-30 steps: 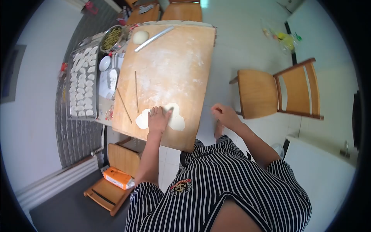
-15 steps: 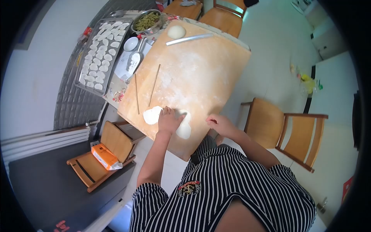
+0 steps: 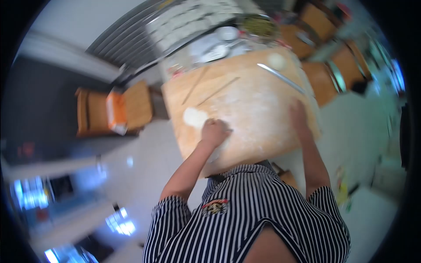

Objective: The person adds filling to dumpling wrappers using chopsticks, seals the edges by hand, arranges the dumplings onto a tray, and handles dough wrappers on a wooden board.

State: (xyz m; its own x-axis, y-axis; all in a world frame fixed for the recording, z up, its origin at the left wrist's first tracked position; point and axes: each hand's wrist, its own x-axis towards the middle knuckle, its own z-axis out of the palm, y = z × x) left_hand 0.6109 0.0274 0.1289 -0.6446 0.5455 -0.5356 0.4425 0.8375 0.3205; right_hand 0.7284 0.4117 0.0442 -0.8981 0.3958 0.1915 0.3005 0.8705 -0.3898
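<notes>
The picture is blurred by motion. On the near left of the wooden board (image 3: 245, 118), my left hand (image 3: 215, 132) rests with its fingers curled; what lies under them is hidden. Touching or close to its fingertips is a flat white dough round (image 3: 194, 117). A pale, smeared patch of dough (image 3: 215, 152) shows below that hand. My right hand (image 3: 298, 115) is over the board's right side, fingers stretched forward and holding nothing visible. Beyond it lie a silver rolling pin (image 3: 281, 79) and a dough ball (image 3: 276, 62).
Two thin sticks (image 3: 195, 85) lie on the board. Behind it stand a tray of dough pieces (image 3: 193, 24), a white bowl (image 3: 227, 33), a floury scoop (image 3: 215, 53) and a bowl of green filling (image 3: 258, 27). A chair (image 3: 138, 103) holds an orange packet (image 3: 116, 109).
The view has swung round, so the board looks turned. My right hand has moved from the near edge out over the board. My left hand's fingers have curled in.
</notes>
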